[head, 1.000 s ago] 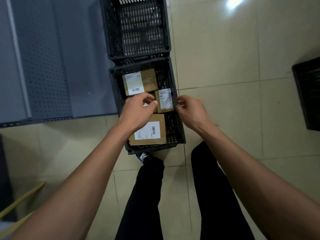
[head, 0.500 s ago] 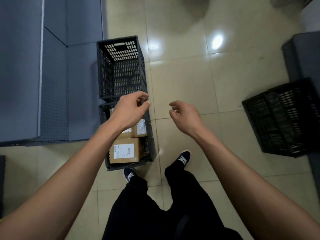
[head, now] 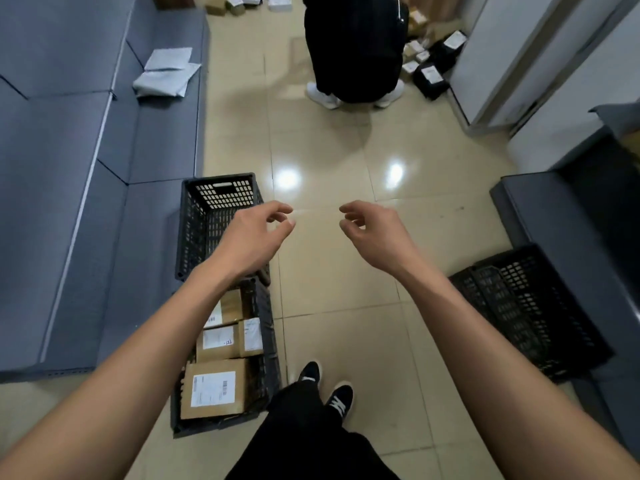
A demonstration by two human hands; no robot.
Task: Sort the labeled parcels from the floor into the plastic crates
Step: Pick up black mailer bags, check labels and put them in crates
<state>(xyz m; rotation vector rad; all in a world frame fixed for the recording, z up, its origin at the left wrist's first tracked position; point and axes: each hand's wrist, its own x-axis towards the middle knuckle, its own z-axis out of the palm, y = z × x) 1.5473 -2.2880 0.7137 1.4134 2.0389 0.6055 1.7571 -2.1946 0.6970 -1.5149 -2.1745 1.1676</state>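
Observation:
My left hand (head: pixel 254 237) hangs in the air over the corner of an empty black crate (head: pixel 207 216), fingers loosely curled, holding nothing. My right hand (head: pixel 372 233) hovers above bare floor tiles, also loosely curled and empty. Below my left forearm a second black crate (head: pixel 272 362) holds several brown labeled parcels (head: pixel 214 393). Another black crate (head: pixel 526 306) lies to the right. Far ahead, labeled parcels (head: pixel 429 64) lie scattered on the floor by a white cabinet.
A person in dark clothes and white shoes (head: pixel 353 50) stands ahead near the scattered parcels. Grey shelving (head: pixel 69 168) runs along the left with white mailer bags (head: pixel 166 72) on it. A dark shelf unit (head: pixel 571 216) stands at right. My feet (head: pixel 325 386) are below.
Both hands have left the parcels in the near crate and risen away empty. The view has lifted from the crate towards the room ahead.

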